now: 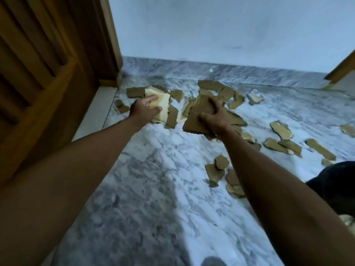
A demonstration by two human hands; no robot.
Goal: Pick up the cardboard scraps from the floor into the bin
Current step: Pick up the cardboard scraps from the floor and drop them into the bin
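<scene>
Torn brown cardboard scraps lie scattered over the marble floor (153, 189), most of them near the far wall. My left hand (143, 110) grips a pale, cream-faced cardboard piece (163, 102) at the left of the pile. My right hand (215, 118) is closed on a stack of brown cardboard scraps (197, 116) at the middle of the pile. More loose scraps (282, 144) lie to the right, and a few (217, 169) sit closer to me under my right forearm. No bin can be made out.
A wooden door (38, 73) stands on the left with a raised light threshold (96, 112) beside it. A marble skirting (230, 72) runs along the white far wall. A dark rounded shape (338, 181) sits at the right edge. A wooden edge (340, 70) shows at upper right.
</scene>
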